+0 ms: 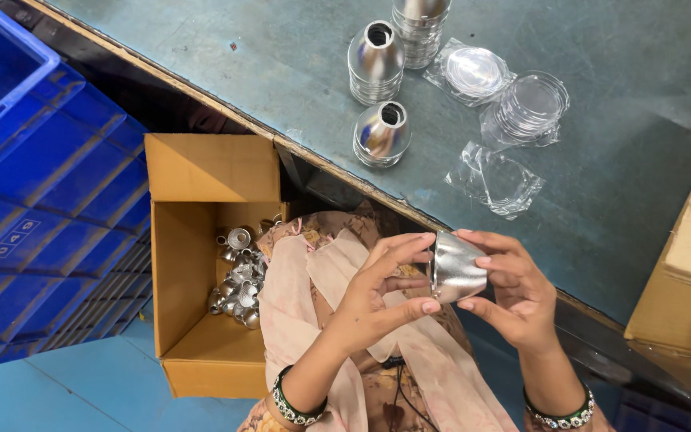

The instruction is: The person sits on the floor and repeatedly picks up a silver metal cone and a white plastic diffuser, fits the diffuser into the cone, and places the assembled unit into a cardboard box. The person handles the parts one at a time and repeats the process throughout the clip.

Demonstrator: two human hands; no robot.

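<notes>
Both hands grip one shiny metal cone (456,268) over the lap: left hand (377,300) on its left side, right hand (513,292) on its right. On the grey surface (281,72) stand stacked cones (376,62), next to clear plastic bags (496,178). A cardboard box (201,264) holding small metal parts (237,280) sits beside blue crates (33,200).
</notes>
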